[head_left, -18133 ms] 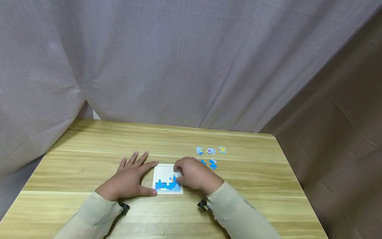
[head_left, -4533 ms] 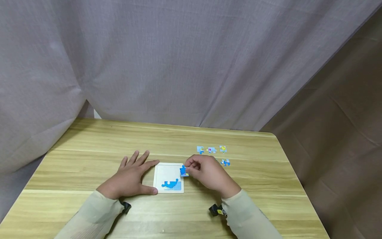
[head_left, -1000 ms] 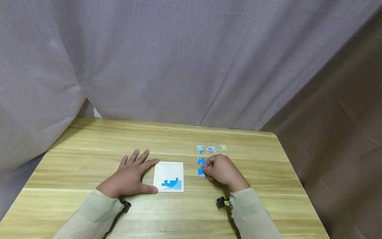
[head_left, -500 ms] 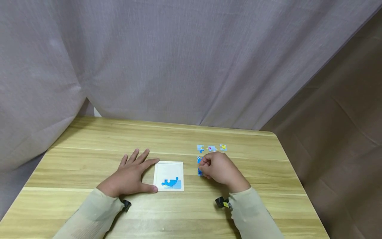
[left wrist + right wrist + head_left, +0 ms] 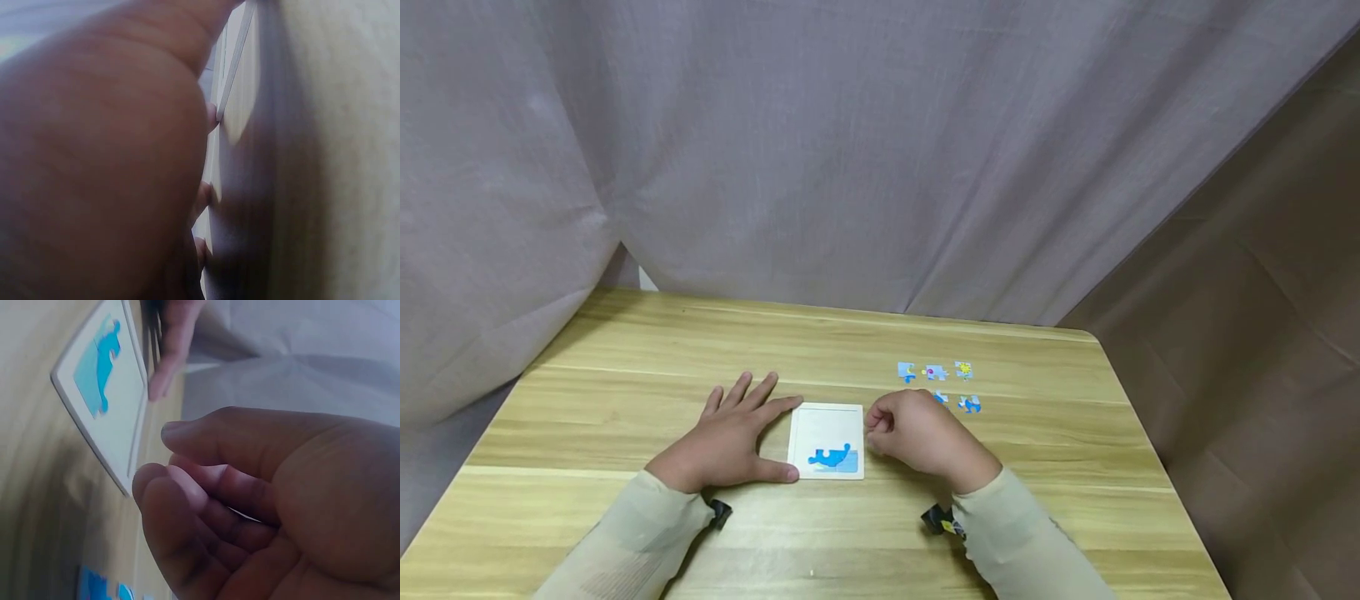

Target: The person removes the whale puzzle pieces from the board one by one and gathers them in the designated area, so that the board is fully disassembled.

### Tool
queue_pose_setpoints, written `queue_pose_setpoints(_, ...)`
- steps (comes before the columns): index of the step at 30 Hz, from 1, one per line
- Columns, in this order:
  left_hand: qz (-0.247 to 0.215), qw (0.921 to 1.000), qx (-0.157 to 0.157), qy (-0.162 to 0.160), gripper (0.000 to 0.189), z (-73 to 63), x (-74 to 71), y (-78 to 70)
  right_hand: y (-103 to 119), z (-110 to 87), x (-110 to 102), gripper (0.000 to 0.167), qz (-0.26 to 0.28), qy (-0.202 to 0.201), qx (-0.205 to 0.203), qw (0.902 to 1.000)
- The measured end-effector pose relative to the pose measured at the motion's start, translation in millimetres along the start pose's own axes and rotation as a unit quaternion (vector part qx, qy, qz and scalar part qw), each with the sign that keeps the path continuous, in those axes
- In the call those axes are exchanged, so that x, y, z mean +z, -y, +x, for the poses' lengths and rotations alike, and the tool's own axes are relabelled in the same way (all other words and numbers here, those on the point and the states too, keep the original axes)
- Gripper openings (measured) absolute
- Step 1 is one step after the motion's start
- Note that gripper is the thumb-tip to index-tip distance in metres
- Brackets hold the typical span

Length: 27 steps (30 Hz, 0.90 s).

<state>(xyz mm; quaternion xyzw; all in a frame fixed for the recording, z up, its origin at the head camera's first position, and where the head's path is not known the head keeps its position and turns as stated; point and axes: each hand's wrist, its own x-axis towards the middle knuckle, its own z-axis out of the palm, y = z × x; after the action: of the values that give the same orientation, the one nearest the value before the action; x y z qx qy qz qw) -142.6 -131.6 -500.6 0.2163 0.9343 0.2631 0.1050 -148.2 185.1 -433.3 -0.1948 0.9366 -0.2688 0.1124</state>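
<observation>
A square white puzzle tray point(image 5: 827, 421) lies on the table, with a few joined blue jigsaw pieces point(image 5: 831, 457) in its lower right part. My left hand point(image 5: 718, 454) is spread flat at the tray's left side, thumb and index fingertip touching its border. Just off the tray's right edge hovers my right hand point(image 5: 917, 433). In the right wrist view its fingers point(image 5: 165, 512) are loosely bent, apart from the thumb, with nothing between them. Behind that hand lie loose blue pieces point(image 5: 969, 404), some of them partly hidden by it.
Farther back is a row of loose pieces: one light blue point(image 5: 906, 372), one with a pink spot point(image 5: 936, 373), one with a yellow sun point(image 5: 964, 370). A grey curtain point(image 5: 850, 167) hangs behind the wooden table point(image 5: 775, 533).
Earlier the tray held more pieces; my right hand has lifted some out and laid them at the right. In the last second it left those pieces and moved left toward the tray.
</observation>
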Motion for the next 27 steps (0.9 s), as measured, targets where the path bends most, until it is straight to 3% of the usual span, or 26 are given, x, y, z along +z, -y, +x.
queue_pose_setpoints(15,0.004,1.0,0.005,-0.007,0.107,0.1,1.6,2.9,24,13.0,27,0.009,-0.028,0.035,-0.072,0.9964)
queue_pose_setpoints(23,-0.001,0.9999,0.011,-0.011,0.106,-0.9,1.2,1.5,31,19.7,45,0.008,-0.096,0.076,-0.091,0.9882)
queue_pose_setpoints(27,0.0,0.9999,0.013,-0.01,0.106,-1.0,0.6,0.3,34,19.7,50,0.005,-0.124,0.079,-0.104,0.9837)
